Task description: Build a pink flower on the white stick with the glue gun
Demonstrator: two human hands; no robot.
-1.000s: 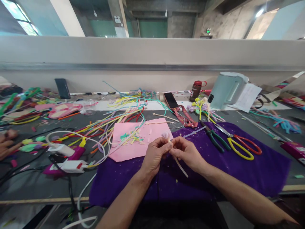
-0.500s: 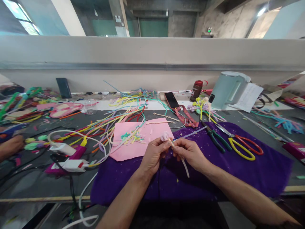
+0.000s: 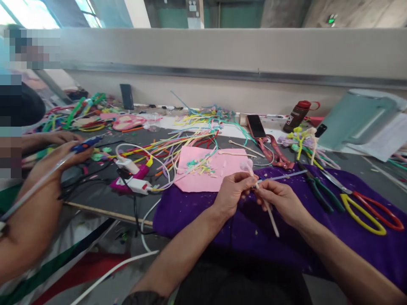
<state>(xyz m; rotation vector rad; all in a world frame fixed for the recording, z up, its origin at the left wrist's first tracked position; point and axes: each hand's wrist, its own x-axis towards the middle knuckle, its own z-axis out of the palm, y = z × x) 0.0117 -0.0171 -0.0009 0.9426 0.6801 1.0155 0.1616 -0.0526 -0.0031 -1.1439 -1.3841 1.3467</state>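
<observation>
Over the purple cloth (image 3: 190, 216), my left hand (image 3: 233, 190) pinches a pale stem (image 3: 271, 220) just below a small whitish-lilac flower-like tuft (image 3: 246, 165). Close beside it, my right hand (image 3: 280, 197) has its fingers closed on the same stem, whose free end slants down below the fingers. A translucent stick (image 3: 288, 175) lies behind my right hand. Small green and yellow cut pieces (image 3: 202, 166) are scattered on a pink sheet (image 3: 190, 183) behind my left hand.
Dark green pliers (image 3: 324, 195) and red-and-yellow scissors (image 3: 359, 201) lie at the right. Farther back are a phone (image 3: 256, 126), a brown bottle (image 3: 295, 116) and a pale jug (image 3: 349, 118). At left are power strips (image 3: 133, 185) and a person's arm (image 3: 41, 199) with a blue tool (image 3: 87, 144).
The view has swung left and down, bringing more of the neighbouring person into sight. Both my hands keep hold of the stem, which now shows longer and straighter below my fingers.
</observation>
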